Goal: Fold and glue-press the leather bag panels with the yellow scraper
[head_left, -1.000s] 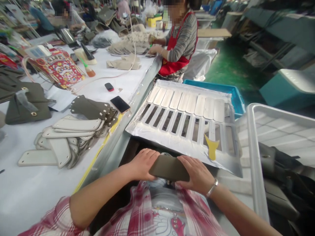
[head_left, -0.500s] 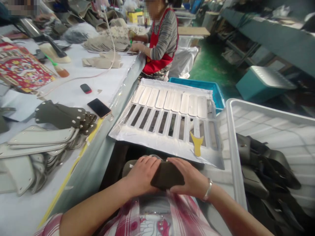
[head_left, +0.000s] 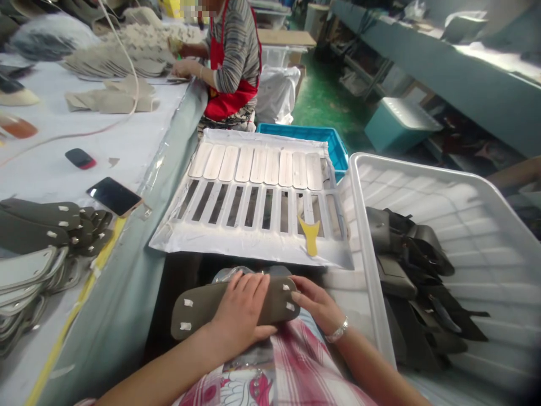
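A long olive-grey leather strip (head_left: 198, 307) with small white patches at its ends lies flat across my lap. My left hand (head_left: 243, 307) rests on its middle with the fingers stretched flat. My right hand (head_left: 315, 304) touches the strip's right end, fingers curled against the edge. Just beyond my hands sits a white slotted template tray (head_left: 253, 239) with pale strips in its far row and a yellow scraper (head_left: 310, 239) on it.
A white crate (head_left: 426, 192) at the right holds several dark leather pieces (head_left: 414, 265). Stacked strips (head_left: 46, 225), a phone (head_left: 114, 195) and a small red device (head_left: 80, 158) lie on the table at the left. A person in a red apron (head_left: 230, 56) works farther along. A blue bin (head_left: 313, 135) stands behind the tray.
The folded strip has been opened out flat across my lap, extending left. My left hand now lies flat on it. The view has swung to the right.
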`<state>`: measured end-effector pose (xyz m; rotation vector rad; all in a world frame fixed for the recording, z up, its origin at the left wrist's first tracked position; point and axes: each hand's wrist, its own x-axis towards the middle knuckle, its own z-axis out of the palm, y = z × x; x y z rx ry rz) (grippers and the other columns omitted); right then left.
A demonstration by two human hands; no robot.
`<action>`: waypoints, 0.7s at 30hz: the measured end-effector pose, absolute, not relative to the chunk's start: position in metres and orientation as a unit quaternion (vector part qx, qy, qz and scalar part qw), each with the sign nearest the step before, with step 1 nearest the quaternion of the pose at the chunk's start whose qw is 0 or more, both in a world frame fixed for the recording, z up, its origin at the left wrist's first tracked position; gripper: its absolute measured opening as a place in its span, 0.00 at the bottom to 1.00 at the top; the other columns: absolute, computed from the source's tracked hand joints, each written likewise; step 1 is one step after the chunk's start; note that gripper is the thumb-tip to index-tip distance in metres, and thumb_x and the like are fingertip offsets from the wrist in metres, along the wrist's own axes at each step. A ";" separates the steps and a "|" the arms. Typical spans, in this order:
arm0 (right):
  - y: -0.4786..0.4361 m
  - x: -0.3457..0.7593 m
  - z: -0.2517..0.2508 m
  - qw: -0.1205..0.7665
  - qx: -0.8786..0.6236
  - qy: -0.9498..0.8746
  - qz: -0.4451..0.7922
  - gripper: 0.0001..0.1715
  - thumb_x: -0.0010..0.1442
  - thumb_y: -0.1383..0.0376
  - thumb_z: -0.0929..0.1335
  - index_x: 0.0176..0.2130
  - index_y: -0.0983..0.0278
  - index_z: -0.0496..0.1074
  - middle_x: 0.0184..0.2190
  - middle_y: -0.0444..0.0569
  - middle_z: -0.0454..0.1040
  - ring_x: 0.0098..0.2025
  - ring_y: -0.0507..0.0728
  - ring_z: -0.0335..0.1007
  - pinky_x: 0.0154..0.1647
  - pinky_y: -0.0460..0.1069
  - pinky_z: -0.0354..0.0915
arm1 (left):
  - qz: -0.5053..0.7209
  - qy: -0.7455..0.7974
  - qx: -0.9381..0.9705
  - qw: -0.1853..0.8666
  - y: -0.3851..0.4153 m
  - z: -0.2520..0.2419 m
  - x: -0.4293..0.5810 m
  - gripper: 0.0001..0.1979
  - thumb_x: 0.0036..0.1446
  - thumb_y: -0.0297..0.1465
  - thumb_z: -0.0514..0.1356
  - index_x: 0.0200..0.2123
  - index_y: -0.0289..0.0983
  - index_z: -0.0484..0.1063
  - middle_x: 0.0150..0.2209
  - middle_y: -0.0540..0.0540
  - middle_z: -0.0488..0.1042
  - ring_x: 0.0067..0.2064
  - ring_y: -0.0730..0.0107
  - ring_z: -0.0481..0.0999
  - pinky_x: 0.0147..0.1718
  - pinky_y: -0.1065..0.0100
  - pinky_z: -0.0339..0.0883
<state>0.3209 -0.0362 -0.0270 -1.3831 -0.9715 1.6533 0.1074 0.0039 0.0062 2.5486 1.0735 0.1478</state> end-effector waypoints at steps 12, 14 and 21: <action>-0.028 0.320 -0.018 0.279 -0.621 -0.507 0.528 0.17 0.54 0.57 0.63 0.42 0.64 0.65 0.40 0.51 0.72 0.43 0.58 0.70 0.48 0.54 0.66 | 0.079 0.389 0.895 0.206 0.013 0.008 0.146 0.33 0.40 0.47 0.63 0.46 0.32 0.64 0.41 0.41 0.69 0.44 0.56 0.67 0.58 0.49 0.45; -0.029 0.323 -0.015 0.246 -0.617 -0.548 0.508 0.20 0.56 0.54 0.62 0.43 0.64 0.65 0.41 0.54 0.72 0.44 0.60 0.70 0.47 0.55 0.67 | 0.072 0.384 0.900 0.195 0.011 0.014 0.141 0.35 0.40 0.50 0.63 0.46 0.31 0.64 0.40 0.41 0.69 0.43 0.56 0.67 0.59 0.46 0.40; -0.017 0.279 0.000 0.195 -0.476 -0.849 0.120 0.42 0.53 0.50 0.66 0.59 0.67 0.53 0.55 0.59 0.62 0.55 0.65 0.60 0.55 0.60 0.59 | 0.188 0.552 0.777 0.236 -0.002 0.028 0.023 0.31 0.46 0.49 0.61 0.49 0.38 0.63 0.48 0.42 0.67 0.50 0.57 0.65 0.54 0.52 0.54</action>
